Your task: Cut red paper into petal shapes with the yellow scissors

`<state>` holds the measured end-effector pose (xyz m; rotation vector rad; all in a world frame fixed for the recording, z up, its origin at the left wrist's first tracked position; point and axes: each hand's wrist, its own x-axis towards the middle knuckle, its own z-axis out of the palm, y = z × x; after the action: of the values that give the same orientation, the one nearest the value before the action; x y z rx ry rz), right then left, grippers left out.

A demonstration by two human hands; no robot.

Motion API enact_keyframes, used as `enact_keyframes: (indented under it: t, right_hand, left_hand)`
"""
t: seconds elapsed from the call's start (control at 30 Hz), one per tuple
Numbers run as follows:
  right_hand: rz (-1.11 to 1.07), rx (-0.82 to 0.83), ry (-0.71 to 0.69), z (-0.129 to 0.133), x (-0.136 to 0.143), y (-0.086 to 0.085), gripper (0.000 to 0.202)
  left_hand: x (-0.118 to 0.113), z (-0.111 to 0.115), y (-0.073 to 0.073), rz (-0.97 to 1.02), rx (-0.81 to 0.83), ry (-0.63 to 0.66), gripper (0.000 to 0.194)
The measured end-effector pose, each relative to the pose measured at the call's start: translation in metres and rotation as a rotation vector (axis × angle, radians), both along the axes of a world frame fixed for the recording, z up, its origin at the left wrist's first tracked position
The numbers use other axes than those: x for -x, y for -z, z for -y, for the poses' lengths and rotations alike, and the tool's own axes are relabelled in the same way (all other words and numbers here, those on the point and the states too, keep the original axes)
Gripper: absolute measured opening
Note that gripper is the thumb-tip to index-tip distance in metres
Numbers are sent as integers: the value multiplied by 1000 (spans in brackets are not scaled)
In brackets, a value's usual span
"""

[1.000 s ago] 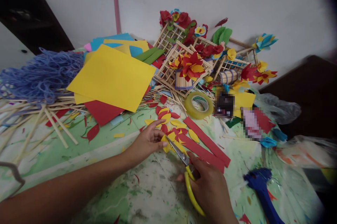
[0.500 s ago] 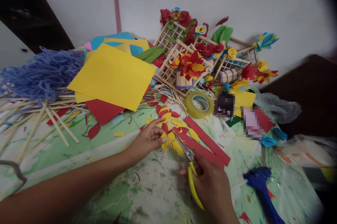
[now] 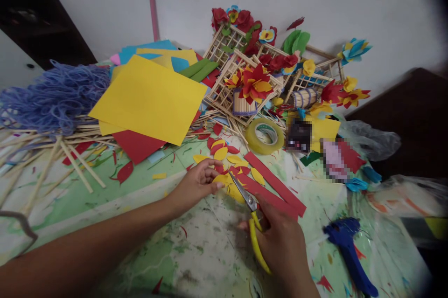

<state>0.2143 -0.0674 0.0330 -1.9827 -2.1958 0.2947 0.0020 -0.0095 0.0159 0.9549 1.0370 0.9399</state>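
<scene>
My right hand (image 3: 282,242) grips yellow-handled scissors (image 3: 251,204), their blades nearly closed and pointing up-left toward the petal pile. Just left of the blade tips, my left hand (image 3: 198,180) has its thumb and index finger apart, the other fingers loosely curled. A yellow paper petal (image 3: 222,178) lies right at its fingertips. Around it are loose red and yellow petals, among them a yellow petal (image 3: 257,176) on the right. Two red paper strips (image 3: 276,183) lie beyond the scissors, partly hidden by my right hand.
Yellow sheets (image 3: 150,100) and purple yarn (image 3: 56,95) lie on the left with thin sticks. Stick frames with paper flowers (image 3: 257,83) stand against the wall. A tape roll (image 3: 265,136) sits in the middle; a blue glue gun (image 3: 352,253) lies at right.
The yellow petal at my left fingertips has turned from upright to lying sideways on the pile, and my left fingers have loosened. My right hand and the scissors have barely moved.
</scene>
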Motion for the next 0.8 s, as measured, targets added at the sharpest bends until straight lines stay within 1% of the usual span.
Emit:
enact_keyframes:
  t: [0.17,0.37,0.47,0.63,0.7,0.8]
  right_hand:
    - [44,5,-8,-1,1,-2,50]
    - [5,8,-54,-2,2,1,51]
    - [17,23,-49,-2,2,1,51]
    - [29,-5,-14,-2,0,0,51]
    - [21,-8,-5,-2,0,-1,52]
    - [19,6,-36,-2,2,-4,54]
  left_hand:
    - [0,-1,4,-48,-48,-1,26]
    - [0,-1,6,-80,-73,-25,19]
    - [1,-2,4,-93,-60,-49,19]
    - [2,-3,3,-55,-66,-45,21]
    - [2,-3,4,-26,-71,-59,26]
    - [1,-3,6,8,-47,-57,37]
